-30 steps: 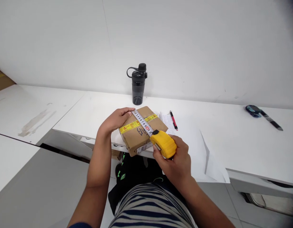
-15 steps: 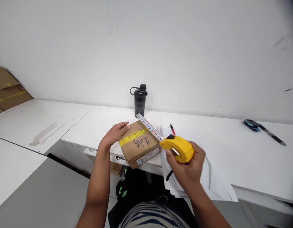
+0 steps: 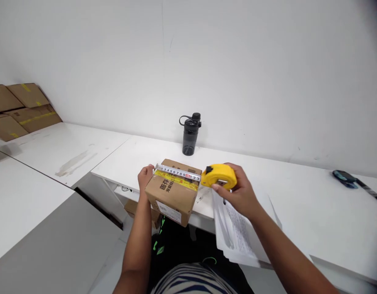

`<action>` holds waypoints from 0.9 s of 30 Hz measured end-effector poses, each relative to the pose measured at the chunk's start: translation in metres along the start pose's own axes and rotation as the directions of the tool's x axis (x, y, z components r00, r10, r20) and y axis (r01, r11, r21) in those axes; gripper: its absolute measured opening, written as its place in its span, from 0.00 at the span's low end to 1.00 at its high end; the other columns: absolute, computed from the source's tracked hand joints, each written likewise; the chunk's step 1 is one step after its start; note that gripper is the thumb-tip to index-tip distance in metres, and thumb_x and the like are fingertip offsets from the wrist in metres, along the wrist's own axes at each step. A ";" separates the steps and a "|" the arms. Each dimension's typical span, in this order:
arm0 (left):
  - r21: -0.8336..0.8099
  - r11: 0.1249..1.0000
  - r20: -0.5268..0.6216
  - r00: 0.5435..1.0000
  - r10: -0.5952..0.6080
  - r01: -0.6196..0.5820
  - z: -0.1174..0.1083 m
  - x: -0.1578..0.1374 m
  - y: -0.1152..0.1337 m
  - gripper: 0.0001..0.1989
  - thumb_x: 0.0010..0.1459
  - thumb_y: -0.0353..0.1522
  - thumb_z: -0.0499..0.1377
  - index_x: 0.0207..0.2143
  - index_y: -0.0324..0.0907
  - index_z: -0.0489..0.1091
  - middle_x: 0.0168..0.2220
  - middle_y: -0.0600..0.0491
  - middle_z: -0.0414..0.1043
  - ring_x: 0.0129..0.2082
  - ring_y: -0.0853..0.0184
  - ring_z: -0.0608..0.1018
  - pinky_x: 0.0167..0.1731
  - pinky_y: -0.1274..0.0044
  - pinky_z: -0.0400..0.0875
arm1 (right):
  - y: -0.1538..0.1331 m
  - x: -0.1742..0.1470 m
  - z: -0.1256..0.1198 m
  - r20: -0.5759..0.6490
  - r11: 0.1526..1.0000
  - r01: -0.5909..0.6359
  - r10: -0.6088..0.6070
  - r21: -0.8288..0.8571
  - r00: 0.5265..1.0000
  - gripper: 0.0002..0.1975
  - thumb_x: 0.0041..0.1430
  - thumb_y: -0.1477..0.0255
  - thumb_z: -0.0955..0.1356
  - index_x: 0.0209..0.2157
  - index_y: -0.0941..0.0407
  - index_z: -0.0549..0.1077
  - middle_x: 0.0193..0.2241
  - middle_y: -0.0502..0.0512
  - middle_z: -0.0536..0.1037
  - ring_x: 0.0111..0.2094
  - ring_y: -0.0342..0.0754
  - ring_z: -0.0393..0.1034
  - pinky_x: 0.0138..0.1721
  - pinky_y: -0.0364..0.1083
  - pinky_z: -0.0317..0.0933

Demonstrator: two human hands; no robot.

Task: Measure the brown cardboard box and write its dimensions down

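Note:
A taped cardboard box (image 3: 173, 196) rests tilted at the front edge of the white table. Across its top, beside the yellow packing tape, runs the pulled-out blade (image 3: 178, 172) of a tape measure. My right hand (image 3: 242, 192) is closed around the yellow tape measure case (image 3: 220, 176), at the box's right edge. At the box's left edge, my left hand (image 3: 145, 177) has its fingers curled at the blade's end; the exact contact of the fingertips is partly hidden.
A dark shaker bottle (image 3: 190, 136) stands behind the box. Papers (image 3: 234, 232) hang over the table's front edge under my right arm. A dark device with a strap (image 3: 344, 179) lies at the right. Several cardboard boxes (image 3: 29, 108) are stacked at the far left.
The box has turned, and a different printed face and label show. The tape measure blade now lies crosswise over its top. My left hand has moved from the box's top to the blade's end.

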State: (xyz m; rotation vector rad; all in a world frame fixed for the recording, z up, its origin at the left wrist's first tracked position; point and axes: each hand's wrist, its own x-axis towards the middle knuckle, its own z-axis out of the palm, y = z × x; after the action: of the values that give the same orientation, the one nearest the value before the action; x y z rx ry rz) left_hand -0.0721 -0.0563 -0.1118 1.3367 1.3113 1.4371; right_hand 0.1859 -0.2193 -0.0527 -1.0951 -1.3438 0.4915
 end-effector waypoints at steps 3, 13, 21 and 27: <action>-0.108 0.990 -0.052 0.993 -0.102 0.095 0.002 0.007 0.001 0.28 0.55 0.54 0.52 0.31 0.38 0.73 0.35 0.45 0.78 0.33 0.63 0.78 0.30 0.75 0.68 | -0.001 -0.004 0.008 0.075 0.995 0.042 -0.035 -0.086 0.997 0.24 0.52 0.67 0.73 0.49 0.49 0.65 0.43 0.55 0.70 0.39 0.49 0.70 0.35 0.48 0.70; -0.191 0.971 0.257 0.948 0.190 -0.143 -0.043 -0.081 0.065 0.42 0.49 0.60 0.56 0.60 0.46 0.62 0.64 0.44 0.60 0.63 0.52 0.63 0.56 0.66 0.65 | -0.006 -0.007 -0.001 0.122 0.962 0.137 -0.110 -0.236 0.986 0.23 0.54 0.68 0.72 0.50 0.49 0.63 0.42 0.55 0.71 0.36 0.48 0.71 0.31 0.46 0.70; -0.074 0.997 0.229 0.973 -0.018 0.036 -0.017 -0.089 0.072 0.30 0.52 0.42 0.63 0.56 0.40 0.68 0.51 0.46 0.74 0.47 0.58 0.77 0.45 0.72 0.73 | -0.016 -0.044 -0.009 0.115 0.892 0.252 -0.225 -0.374 0.968 0.28 0.52 0.69 0.73 0.53 0.51 0.63 0.44 0.58 0.75 0.38 0.53 0.75 0.34 0.49 0.72; -0.012 1.000 0.174 0.985 0.003 -0.001 -0.014 -0.088 0.076 0.25 0.52 0.38 0.62 0.52 0.42 0.72 0.48 0.49 0.76 0.44 0.61 0.78 0.42 0.75 0.74 | -0.013 -0.053 -0.014 0.069 0.908 0.201 -0.189 -0.368 0.980 0.29 0.52 0.70 0.74 0.54 0.50 0.62 0.45 0.59 0.76 0.39 0.54 0.76 0.35 0.50 0.72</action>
State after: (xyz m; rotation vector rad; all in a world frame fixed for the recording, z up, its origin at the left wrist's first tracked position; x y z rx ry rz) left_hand -0.0634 -0.1576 -0.0538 1.4226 1.1855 1.2955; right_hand 0.1836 -0.2737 -0.0670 -1.2462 -1.5984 0.1039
